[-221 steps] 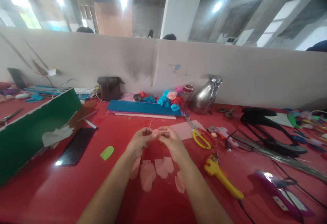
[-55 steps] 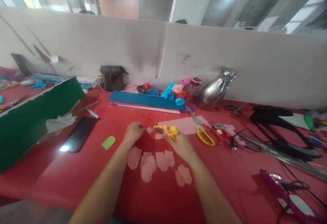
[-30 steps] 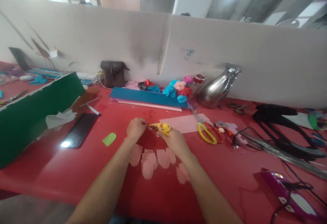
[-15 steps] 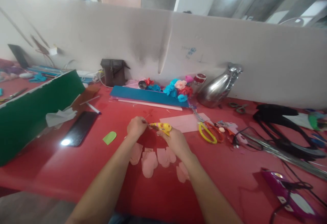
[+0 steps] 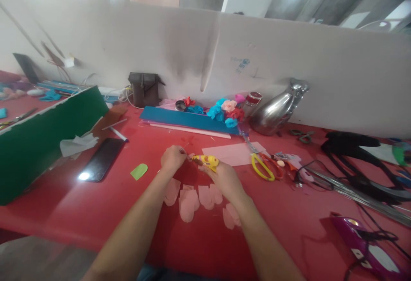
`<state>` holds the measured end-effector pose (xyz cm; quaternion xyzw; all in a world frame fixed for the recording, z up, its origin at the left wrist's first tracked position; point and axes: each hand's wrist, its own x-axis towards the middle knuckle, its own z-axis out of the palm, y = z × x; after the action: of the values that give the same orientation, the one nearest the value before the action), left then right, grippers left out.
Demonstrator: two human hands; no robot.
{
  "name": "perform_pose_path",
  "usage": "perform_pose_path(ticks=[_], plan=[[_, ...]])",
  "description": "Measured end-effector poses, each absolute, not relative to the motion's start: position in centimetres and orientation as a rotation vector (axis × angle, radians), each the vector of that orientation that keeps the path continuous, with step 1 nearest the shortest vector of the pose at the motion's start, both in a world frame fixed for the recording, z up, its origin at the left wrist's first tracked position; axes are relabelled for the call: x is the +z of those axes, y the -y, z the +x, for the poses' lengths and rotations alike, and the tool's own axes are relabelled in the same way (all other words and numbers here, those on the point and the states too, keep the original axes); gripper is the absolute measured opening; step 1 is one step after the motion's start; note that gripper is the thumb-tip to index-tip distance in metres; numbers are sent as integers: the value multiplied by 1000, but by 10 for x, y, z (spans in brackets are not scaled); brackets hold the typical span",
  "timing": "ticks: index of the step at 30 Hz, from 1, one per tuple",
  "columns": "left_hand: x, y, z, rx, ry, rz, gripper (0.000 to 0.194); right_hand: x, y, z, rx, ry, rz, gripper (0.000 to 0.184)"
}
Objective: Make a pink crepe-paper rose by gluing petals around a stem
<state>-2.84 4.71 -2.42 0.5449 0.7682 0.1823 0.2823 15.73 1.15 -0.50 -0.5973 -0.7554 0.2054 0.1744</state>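
My right hand (image 5: 226,179) is wrapped round a yellow hot glue gun (image 5: 208,160), its nozzle pointing left at the fingers of my other hand. My left hand (image 5: 172,159) is closed in a pinch on a thin wire (image 5: 186,145) that sticks out past the fingertips. Anything else between those fingers is too small to make out. Nearer me, several rounded pink paper petals (image 5: 188,205) lie in small groups on the red table (image 5: 199,246). Behind the glue gun is a flat pink paper sheet (image 5: 234,153).
Yellow-and-red-handled scissors (image 5: 262,167) lie right of the sheet. A green paper petal (image 5: 139,171) and a phone (image 5: 102,160) are on the left, near a green board (image 5: 54,144). Paper flowers (image 5: 226,110) and a steel jug (image 5: 278,110) stand at the back.
Earlier both hands held a small pink piece, and the glue gun lay on the table at right; now my right hand holds it. Over the last second the hands have hardly moved.
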Motion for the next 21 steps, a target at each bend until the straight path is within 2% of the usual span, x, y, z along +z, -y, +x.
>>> perform_pose_path(ticks=[21], plan=[[-28,-49,-29,495,-2045,1461,13,2,-10,167,567,2135,-1677,35]])
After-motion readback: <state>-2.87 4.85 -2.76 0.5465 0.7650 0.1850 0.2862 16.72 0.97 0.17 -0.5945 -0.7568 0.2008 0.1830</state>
